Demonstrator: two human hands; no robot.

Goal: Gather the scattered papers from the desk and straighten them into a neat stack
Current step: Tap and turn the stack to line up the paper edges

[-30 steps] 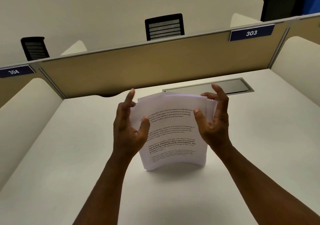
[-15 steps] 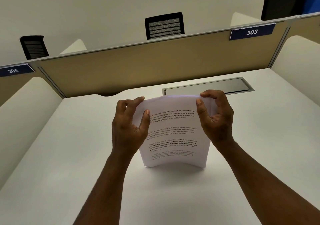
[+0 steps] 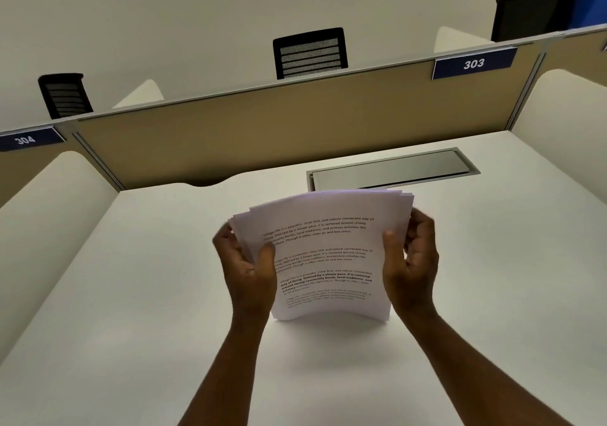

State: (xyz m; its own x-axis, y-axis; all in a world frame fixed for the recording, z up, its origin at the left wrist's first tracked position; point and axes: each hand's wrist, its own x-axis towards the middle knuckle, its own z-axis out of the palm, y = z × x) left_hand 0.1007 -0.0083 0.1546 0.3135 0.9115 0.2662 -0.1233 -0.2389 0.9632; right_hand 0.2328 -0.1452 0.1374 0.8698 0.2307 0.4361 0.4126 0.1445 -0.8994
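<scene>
Head view: left hand (image 3: pixel 250 271) and right hand (image 3: pixel 412 261) grip upright papers (image 3: pixel 323 254), bottom edge on the table (image 3: pixel 131 294) near its far edge.

**Study carrel, rows 303–304**

White desk (image 3: pixel 131 294), matte, evenly lit. Recessed grey cable hatch (image 3: pixel 391 171) near far edge, right of centre. Tan partition (image 3: pixel 262 130) along far edge, metal-capped; curved white side panels (image 3: pixel 49 212) at left and right edges. Blue plates reading 303 (image 3: pixel 474 63) and 304 (image 3: pixel 24 139). Three black mesh chair backs (image 3: pixel 310 52) beyond partition. Plain pale wall (image 3: pixel 197 14); blue patch at top right corner.
</scene>
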